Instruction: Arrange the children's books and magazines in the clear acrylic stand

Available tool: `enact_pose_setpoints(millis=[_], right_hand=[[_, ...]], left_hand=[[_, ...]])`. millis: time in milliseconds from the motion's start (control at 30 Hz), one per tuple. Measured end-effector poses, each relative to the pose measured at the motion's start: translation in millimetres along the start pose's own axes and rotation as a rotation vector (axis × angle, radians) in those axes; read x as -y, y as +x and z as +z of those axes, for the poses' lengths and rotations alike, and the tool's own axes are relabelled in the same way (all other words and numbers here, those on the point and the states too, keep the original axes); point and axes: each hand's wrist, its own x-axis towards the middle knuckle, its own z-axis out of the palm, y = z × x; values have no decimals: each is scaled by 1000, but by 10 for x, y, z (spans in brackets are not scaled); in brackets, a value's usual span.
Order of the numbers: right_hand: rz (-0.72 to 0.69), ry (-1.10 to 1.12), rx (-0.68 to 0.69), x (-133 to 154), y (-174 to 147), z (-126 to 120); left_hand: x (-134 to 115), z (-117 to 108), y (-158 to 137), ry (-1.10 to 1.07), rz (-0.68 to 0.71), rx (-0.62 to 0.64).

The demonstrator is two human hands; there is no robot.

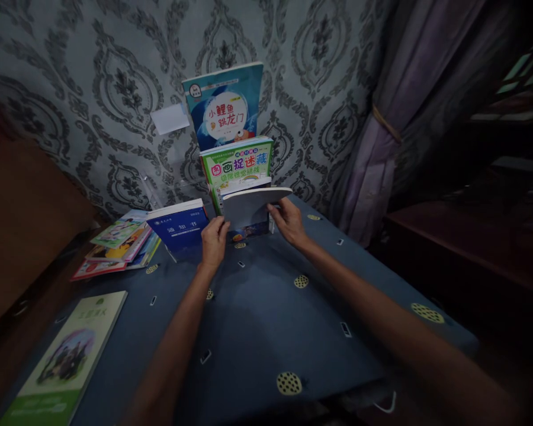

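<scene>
A dark grey book (247, 212) with a pale top edge stands upright in front of a green book (235, 168). My right hand (289, 223) grips its right side, fingers bent round the edge. My left hand (214, 241) is closed at its left edge, thumb and fingertips pressed to the cover. Just left of that hand, a blue book (180, 229) with white print and "2022" leans upright. Behind the green book rises a taller teal book (225, 109) with a white circle on its cover.
On the left lies a loose pile of colourful thin books (119, 242). A green and cream book (66, 361) lies flat at the front left. The table (257, 319) has a blue patterned cloth. Patterned wallpaper (128, 77) and a tied curtain (377, 142) stand behind.
</scene>
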Motion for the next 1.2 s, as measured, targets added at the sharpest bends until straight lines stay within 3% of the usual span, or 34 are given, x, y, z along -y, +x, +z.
enact_pose_setpoints(millis=[200,367,600,933,1200], right_hand=[[25,60,32,-21,-21,12],[31,-46,74,-106,-72,17],[9,-252,-5,-210,-117,74],[-2,-193,-89,-364,-71,182],[34,-221,-40,-377,-177,208]], left_hand=[[35,22,-28,183,-59,155],[-31,25,-39,370,-163,252],[-13,7,-4,370,-153,225],[-25,34,-27,506,-191,249],[-23,29,-24,477,-174,241]])
